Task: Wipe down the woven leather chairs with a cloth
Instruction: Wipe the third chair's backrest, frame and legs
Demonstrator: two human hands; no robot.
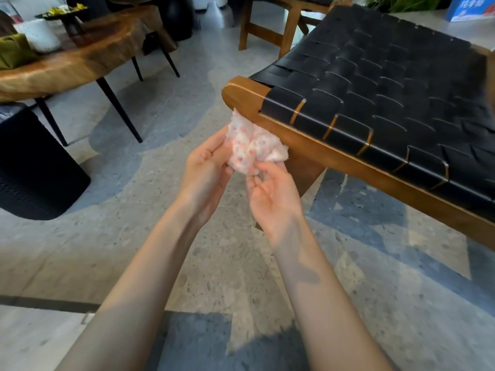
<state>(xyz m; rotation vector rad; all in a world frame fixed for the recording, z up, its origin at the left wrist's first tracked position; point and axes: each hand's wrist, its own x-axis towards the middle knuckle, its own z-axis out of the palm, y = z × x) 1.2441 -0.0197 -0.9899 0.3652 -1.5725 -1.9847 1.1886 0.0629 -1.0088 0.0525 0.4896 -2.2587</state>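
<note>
woven leather chair (375,84): far right, black straps on wood frame | cloth (247,148): bunched, pink-dotted white, at the chair's near-left corner | left hand (206,170): palm up; fingers curled round the cloth | right hand (270,194): palm up; fingertips pinching its lower edge

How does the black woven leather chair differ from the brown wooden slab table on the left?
The black woven leather chair has a seat of crossed black straps; the brown wooden slab table has one solid top. The chair's frame is brown wood; the table's legs are thin and black. Both show brown wood.
</note>
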